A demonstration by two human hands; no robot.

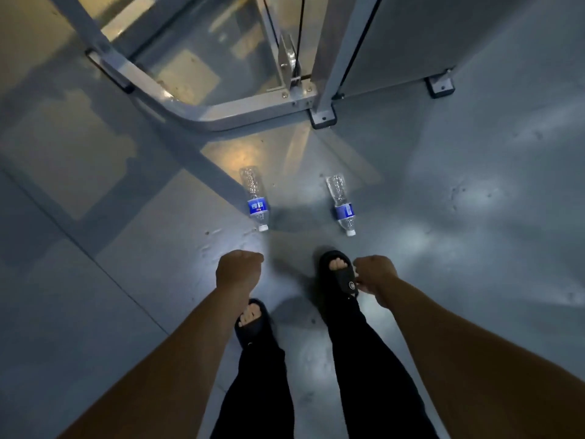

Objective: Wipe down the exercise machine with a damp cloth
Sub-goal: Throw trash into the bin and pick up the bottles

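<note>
The exercise machine's grey metal base frame (221, 117) curves across the floor ahead of me. Its upright post (335, 58) rises at the upper right, with a pulley (289, 58) and black cables beside it. My left hand (239, 270) hangs in front of me with loosely curled fingers and holds nothing. My right hand (375, 275) hangs the same way above my right sandal, also holding nothing. No cloth shows anywhere in view.
Two clear water bottles with blue labels, the left bottle (254, 199) and the right bottle (342, 204), lie on the grey floor between my feet and the machine, caps toward me. A grey panel (411, 42) with black feet stands at the upper right.
</note>
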